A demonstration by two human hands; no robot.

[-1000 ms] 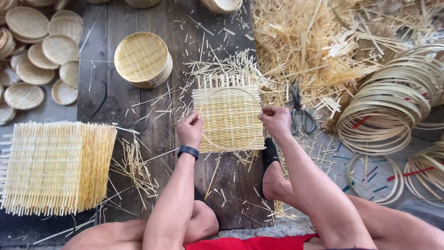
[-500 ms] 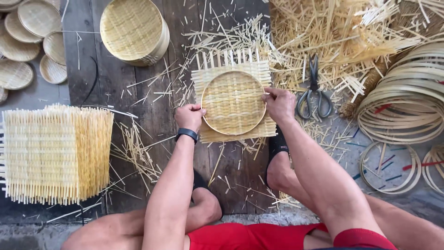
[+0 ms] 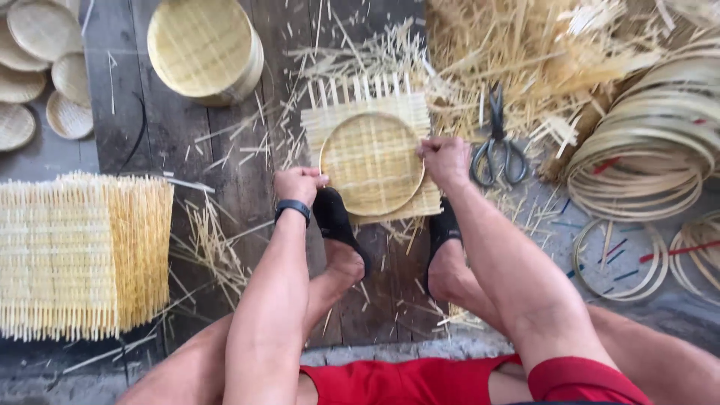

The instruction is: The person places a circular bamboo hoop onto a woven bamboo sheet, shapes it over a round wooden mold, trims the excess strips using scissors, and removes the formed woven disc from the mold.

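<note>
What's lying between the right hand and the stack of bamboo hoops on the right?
In the head view, a pair of scissors lies between the right hand and the bamboo hoops, amid loose bamboo strips.

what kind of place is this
Likely a bamboo-weaving workshop, worked on the floor: a stack of woven mats, coiled bamboo hoops, loose splints and scissors surround the hands' round tray.

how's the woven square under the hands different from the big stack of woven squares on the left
The single pale woven bamboo square lies alone with a round bamboo hoop pressed on it, left hand and right hand at its sides. The tall stack of woven bamboo squares holds many, untouched, no hoop. Both share loose strip ends and pale colour.
</note>
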